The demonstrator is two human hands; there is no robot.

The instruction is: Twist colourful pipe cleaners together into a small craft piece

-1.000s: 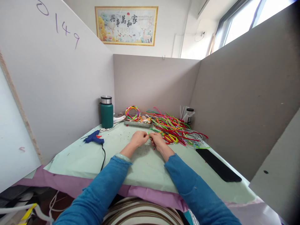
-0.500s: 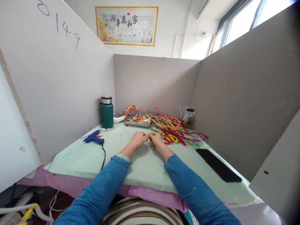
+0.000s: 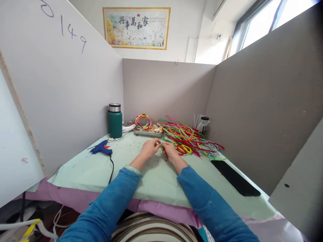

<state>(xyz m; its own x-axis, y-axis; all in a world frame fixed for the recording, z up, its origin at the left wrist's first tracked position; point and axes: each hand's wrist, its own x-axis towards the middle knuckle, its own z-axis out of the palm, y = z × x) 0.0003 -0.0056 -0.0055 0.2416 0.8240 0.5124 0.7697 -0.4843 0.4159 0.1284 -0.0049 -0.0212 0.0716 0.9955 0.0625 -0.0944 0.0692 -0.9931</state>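
Note:
My left hand (image 3: 150, 148) and my right hand (image 3: 169, 150) meet above the middle of the table, fingertips almost touching. Both are closed in a pinch. A small bit of thin green strand shows between them; most of it is hidden by the fingers. Just beyond and right of my right hand lies a tangled pile of colourful soft strands (image 3: 188, 134), in red, green, orange, yellow and grey. Behind the hands stands a metal tray (image 3: 148, 134) of small pieces, with a multicoloured ring of strands (image 3: 143, 121) in it.
A blue glue gun (image 3: 101, 147) with a black cord lies to the left, near a green bottle (image 3: 115, 122). A black flat slab (image 3: 236, 178) rests at the right. A black-capped jar (image 3: 204, 125) stands behind the pile. Panels (image 3: 166, 87) enclose the pale green tablecloth (image 3: 161, 191).
My left hand has lifted slightly and its fingers have shifted at the tips. My right hand has moved very slightly to the right. Everything else stays put.

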